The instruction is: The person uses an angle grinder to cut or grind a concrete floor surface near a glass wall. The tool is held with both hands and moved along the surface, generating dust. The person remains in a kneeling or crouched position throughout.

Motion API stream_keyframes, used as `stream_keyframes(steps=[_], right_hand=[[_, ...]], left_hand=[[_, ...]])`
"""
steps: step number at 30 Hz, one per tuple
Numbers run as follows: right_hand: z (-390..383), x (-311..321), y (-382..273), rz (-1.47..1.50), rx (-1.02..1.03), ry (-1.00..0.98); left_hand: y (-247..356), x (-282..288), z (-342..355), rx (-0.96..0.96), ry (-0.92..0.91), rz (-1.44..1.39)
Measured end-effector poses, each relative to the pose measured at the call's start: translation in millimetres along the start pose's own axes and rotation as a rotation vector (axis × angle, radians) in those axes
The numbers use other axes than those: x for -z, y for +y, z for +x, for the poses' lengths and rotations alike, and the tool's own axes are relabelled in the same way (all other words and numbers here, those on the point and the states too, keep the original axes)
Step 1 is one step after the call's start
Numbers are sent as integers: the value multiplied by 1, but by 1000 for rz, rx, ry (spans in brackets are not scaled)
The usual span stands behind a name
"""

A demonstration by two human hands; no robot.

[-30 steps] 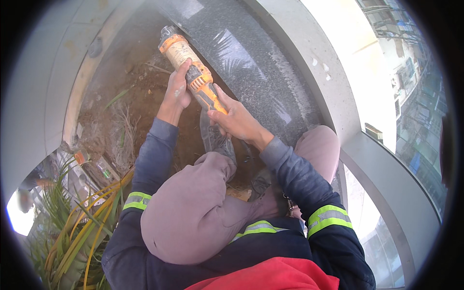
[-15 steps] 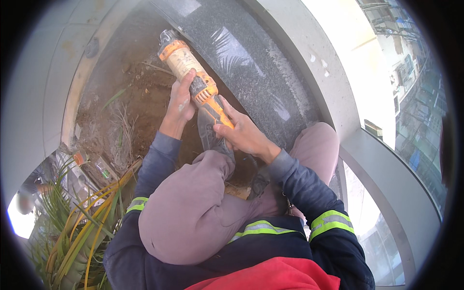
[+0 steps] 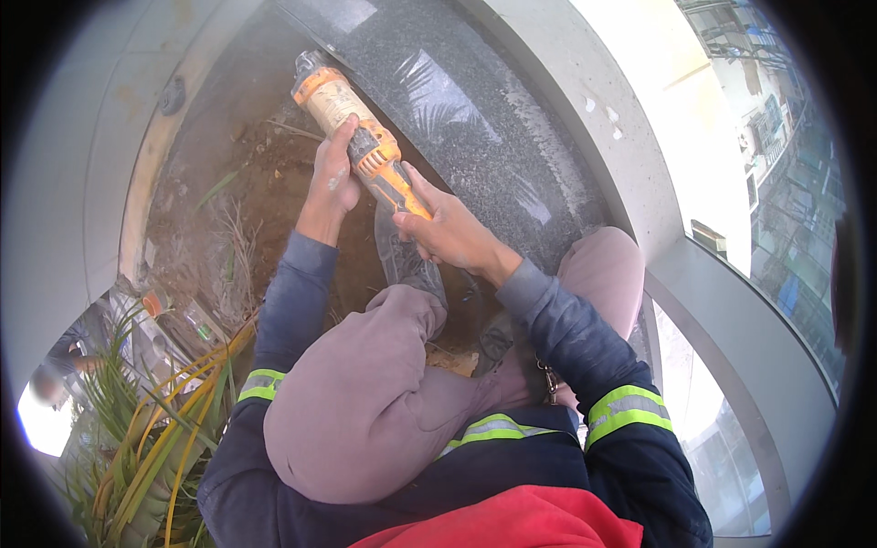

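Note:
Both my hands hold an orange and grey angle grinder (image 3: 372, 151), its body dusty and pale around the middle. My left hand (image 3: 331, 178) is closed around the side of the body, thumb lying along it. Farther back, my right hand (image 3: 454, 224) wraps the rear handle. The grinder's head points away to the upper left, beside the edge of a dark polished stone slab (image 3: 475, 137). Its disc is hard to make out against the slab edge, and dust hazes the air there.
Bare brown soil (image 3: 265, 173) lies left of the slab, with dry stalks in it. A leafy plant (image 3: 155, 438) fills the lower left. A pale wall (image 3: 73, 164) curves along the left, and a grey ledge (image 3: 594, 110) borders the slab. My bent knees flank the work.
The grinder and both my hands have shifted slightly away from me and to the left along the slab edge. My grip looks the same.

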State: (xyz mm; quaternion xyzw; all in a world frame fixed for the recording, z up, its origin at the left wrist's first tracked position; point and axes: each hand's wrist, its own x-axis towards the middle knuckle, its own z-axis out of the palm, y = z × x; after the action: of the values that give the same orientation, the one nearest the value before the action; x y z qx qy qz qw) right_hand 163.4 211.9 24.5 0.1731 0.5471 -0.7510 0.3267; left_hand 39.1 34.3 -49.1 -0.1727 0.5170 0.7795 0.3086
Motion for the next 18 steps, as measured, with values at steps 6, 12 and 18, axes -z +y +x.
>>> stream_keyframes(steps=[6,12,18], right_hand=[[-29,0,9,-2,-46,-9],[-20,3,11,4,-19,-11],[-4,4,-2,-12,-27,-24]], left_hand=[[-13,-11,-30,13,-20,-1],[-13,-6,-20,-6,-51,18],[-7,4,0,4,-45,18]])
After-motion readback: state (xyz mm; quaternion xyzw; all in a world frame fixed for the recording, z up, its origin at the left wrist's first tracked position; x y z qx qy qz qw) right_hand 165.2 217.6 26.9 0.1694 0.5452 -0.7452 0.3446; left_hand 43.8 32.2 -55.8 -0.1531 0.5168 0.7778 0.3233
